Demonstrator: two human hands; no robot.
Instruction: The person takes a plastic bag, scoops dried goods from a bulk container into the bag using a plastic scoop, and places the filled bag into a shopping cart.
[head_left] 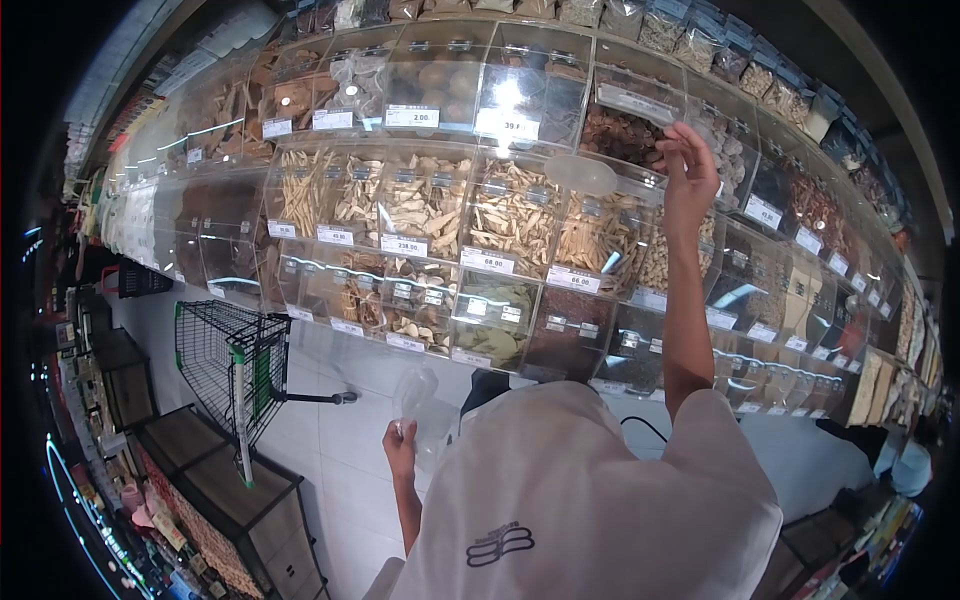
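My right hand reaches up to a clear bin of dark brown dried pieces. Its fingers are bent together at the bin's right side, beside the raised clear lid; what they pinch, if anything, is too small to make out. Just below that bin lies a translucent, rounded scoop-like piece, its narrow end pointing toward my right wrist. Down at my left side, my left hand is closed on a clear plastic bag, which hangs loose beside my shirt.
Tiered clear bins of dried goods, such as pale sliced roots and green leaves, bear price tags. A black wire shopping cart with green trim stands at the left. Behind it is a wooden display cabinet. Packaged bags line the top shelf.
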